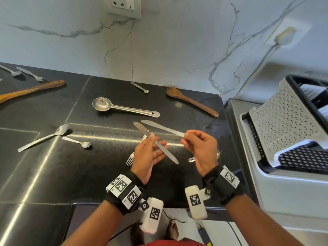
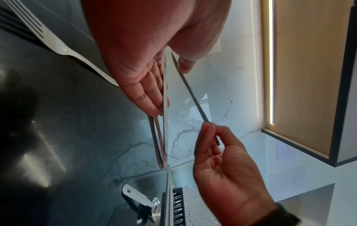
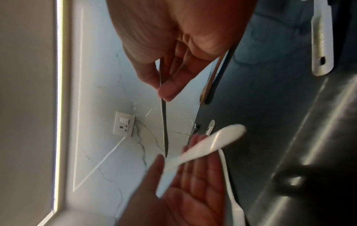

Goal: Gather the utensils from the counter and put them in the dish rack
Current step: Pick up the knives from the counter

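Note:
Both hands are raised over the black counter [image 1: 53, 174], each with a steel butter knife. My left hand [image 1: 154, 145] has one knife [image 1: 166, 153] lying across its palm, the thumb pressed on it; the fingers are nearly straight. In the right wrist view that knife [image 3: 203, 146] is blurred over the left palm [image 3: 193, 195]. My right hand [image 1: 185, 137] pinches the handle end of the second knife [image 1: 159, 126], whose blade points up and left. The same knife [image 2: 190, 93] appears edge-on in the left wrist view. The white-and-black dish rack [image 1: 284, 121] stands to the right.
On the counter lie a fork [image 1: 130, 159] under my left hand, a measuring spoon [image 1: 191, 159] under my right, a large steel scoop [image 1: 124, 109], a wooden spoon [image 1: 191, 102], a small measuring spoon [image 1: 140, 87], two spoons [image 1: 44, 137] [image 1: 78, 142] and a wooden spatula [image 1: 30, 91].

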